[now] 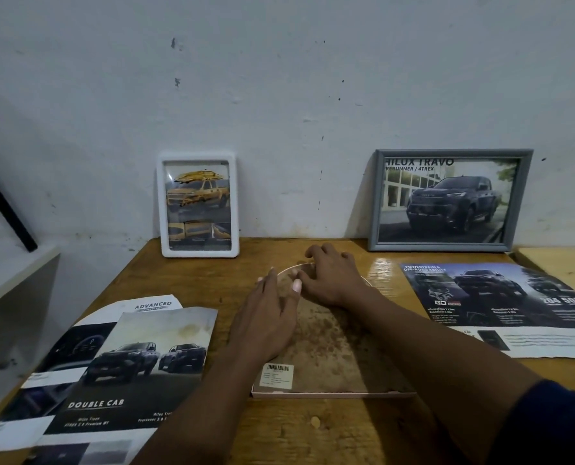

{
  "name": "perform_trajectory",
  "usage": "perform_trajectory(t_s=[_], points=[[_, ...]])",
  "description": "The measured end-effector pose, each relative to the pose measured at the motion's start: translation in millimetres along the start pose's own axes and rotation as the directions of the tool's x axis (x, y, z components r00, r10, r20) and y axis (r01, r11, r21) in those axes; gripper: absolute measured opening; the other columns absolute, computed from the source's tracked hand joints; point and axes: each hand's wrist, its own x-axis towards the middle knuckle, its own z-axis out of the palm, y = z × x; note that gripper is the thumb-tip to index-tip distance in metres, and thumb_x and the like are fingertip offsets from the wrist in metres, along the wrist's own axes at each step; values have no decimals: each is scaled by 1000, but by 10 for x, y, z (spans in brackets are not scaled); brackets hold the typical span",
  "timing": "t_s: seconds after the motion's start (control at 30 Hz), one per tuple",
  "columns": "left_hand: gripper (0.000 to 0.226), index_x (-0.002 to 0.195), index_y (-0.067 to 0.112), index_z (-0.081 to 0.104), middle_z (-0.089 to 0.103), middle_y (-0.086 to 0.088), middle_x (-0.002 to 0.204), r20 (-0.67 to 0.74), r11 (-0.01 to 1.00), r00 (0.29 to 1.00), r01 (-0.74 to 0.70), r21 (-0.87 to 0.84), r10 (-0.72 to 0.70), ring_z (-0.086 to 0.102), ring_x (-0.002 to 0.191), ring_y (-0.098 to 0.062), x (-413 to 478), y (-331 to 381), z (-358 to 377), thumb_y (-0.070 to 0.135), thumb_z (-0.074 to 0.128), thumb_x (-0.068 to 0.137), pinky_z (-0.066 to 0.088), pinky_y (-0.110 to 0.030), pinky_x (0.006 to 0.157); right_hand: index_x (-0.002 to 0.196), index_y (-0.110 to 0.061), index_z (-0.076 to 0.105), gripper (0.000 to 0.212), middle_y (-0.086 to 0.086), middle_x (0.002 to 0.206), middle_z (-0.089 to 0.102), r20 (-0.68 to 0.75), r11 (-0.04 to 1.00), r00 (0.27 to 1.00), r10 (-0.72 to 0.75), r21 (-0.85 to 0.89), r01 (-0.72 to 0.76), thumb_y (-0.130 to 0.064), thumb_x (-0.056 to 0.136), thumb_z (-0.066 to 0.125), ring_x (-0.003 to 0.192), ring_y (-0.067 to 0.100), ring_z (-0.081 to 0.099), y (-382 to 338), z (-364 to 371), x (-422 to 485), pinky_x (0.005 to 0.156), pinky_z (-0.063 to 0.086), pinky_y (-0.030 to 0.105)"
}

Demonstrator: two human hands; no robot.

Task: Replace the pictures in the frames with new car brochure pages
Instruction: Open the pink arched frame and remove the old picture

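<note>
An arched frame [329, 357] lies face down on the wooden table [279, 431], its stained brown backing up and a barcode sticker at the near left corner. My left hand [266, 317] lies flat on the backing's left side with straight fingers. My right hand [329, 280] rests at the arched top, fingers bent at the rim. A white frame [198, 204] with a yellow pickup picture and a grey frame [448, 200] with a dark pickup picture lean against the wall. Brochure pages lie at the left [125, 370] and right [500, 307].
A white wall rises right behind the table's far edge. A pale shelf [8, 290] with a black bar leaning on it stands to the left. A second, lighter tabletop [567, 266] adjoins at the far right.
</note>
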Motion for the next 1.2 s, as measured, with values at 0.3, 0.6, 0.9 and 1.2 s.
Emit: perform_trajectory(t_s=[0.3,0.6,0.9,1.2], points=[[91,161,33,7,16,-1,168,-12,1000,1000,9,-21,-9,16,154,-22,-3,14,-7,81,10,85,19,-45,120,111,-27,43,60,7,115,59,-95,990,995,29,-135,-42,-77,81,27,106,25,45,-24,39,125,94,35,48],[88,161,35,4,14,-2,169,-9,999,1000,9,-34,-10,15,154,-23,-8,-1,-1,81,11,87,20,-49,122,151,-34,22,75,13,130,49,-45,993,999,-20,-114,15,-73,88,29,119,29,47,-14,-1,116,97,39,44],[78,156,51,1,15,7,168,-49,981,999,-4,-192,-6,23,152,-25,11,-33,-28,85,17,87,24,-56,119,153,-37,19,78,10,124,48,-73,993,995,-66,-106,58,-77,87,27,111,24,47,-78,-248,203,92,44,42],[76,157,43,22,38,5,158,-218,953,976,-73,-294,7,38,143,-22,-14,-43,-71,54,62,93,39,-44,110,153,-31,26,72,11,129,48,-126,998,990,-61,-1,62,-63,92,45,122,30,45,-6,-466,46,99,42,47]])
